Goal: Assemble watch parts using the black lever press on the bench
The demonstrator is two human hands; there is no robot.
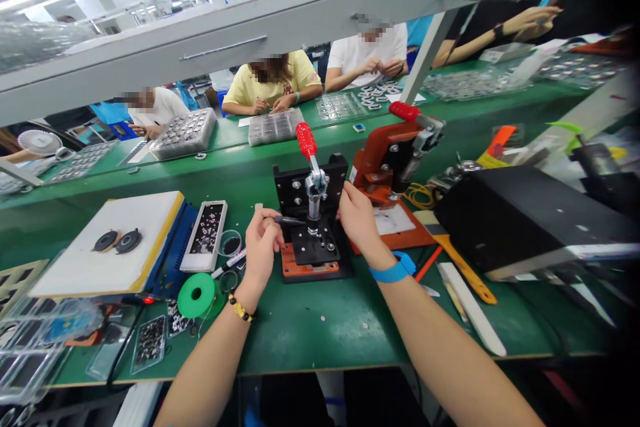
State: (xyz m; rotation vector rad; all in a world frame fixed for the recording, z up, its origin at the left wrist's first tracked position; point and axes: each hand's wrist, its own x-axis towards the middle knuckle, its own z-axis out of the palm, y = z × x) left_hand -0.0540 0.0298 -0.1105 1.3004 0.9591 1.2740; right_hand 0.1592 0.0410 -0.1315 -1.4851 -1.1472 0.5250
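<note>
A toggle clamp press (314, 203) with a red handle stands in front of me on an orange and black base. My left hand (263, 240) is closed around slim dark tweezers (290, 220), whose tip points right, at the press's plunger. On the press's other side, my right hand (357, 217) has its curled fingers against the edge of the black back plate; some fingertips are hidden there. Under the plunger lies a black plate (315, 245) with screws. Whether a small part sits under the plunger cannot be made out.
A second, orange clamp press (383, 160) stands to the right, near a yellow-handled brush (463, 263) and a black box (530, 213). Leftward are a white-topped block (110, 213) with two black discs, a parts tray (205, 237) and a green spool (197, 293). Co-workers sit opposite.
</note>
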